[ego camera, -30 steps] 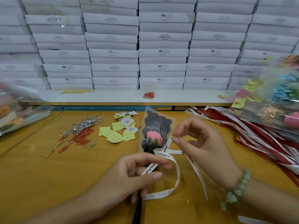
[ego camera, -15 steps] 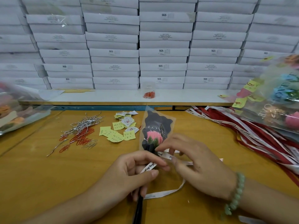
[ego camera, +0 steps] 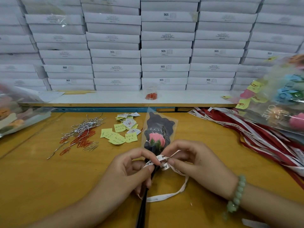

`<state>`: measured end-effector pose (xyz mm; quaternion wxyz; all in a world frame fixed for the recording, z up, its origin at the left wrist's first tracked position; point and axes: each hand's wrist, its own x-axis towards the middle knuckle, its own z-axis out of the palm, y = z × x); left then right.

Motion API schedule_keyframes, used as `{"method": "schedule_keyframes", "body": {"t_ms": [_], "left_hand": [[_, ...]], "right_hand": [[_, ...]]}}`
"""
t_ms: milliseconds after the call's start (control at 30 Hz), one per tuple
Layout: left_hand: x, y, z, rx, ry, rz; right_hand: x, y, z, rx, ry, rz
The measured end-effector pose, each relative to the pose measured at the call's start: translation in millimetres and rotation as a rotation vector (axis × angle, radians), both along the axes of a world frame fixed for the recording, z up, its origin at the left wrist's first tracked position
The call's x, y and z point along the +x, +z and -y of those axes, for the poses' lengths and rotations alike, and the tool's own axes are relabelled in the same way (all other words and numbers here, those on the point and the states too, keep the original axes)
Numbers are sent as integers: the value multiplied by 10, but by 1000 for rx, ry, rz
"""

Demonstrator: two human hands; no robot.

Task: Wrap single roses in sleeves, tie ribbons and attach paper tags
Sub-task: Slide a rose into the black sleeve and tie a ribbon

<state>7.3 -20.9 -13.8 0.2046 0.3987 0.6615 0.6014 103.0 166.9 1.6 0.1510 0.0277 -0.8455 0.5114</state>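
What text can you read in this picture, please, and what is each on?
"SGS": white boxes.
"LOV", rest hidden: black sleeve.
"OVE", sideways: wrapped flowers at right.
Too blurred or small: script on the ribbon, handwriting on the yellow notes, fine print on the boxes.

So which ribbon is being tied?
The white printed ribbon below the pink rose, pinched by the left hand and right hand; the other red and white ribbons lie heaped aside.

Bright, even overhead light with soft, faint shadows; wide-angle bending curves the frame edges, and the left and right margins blur.
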Motion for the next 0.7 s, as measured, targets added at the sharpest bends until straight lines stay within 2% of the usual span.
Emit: {"method": "schedule_keyframes", "body": {"t_ms": [200,433,533,633,700], "left_hand": [[31,3,-14,-6,75,-88],[56,16,-18,-46,80,-164],[49,12,-15,-26,81,-154],[13,32,9,-18,88,-140],[-16,63,29,-24,90,-151]], "right_hand": [[1,17,-6,-210,45,79],[11,50,36,-262,137,108],[7,57,-7,-182,55,50],[1,68,-102,86,-43,11],[3,57,-170,202,-7,48]]}}
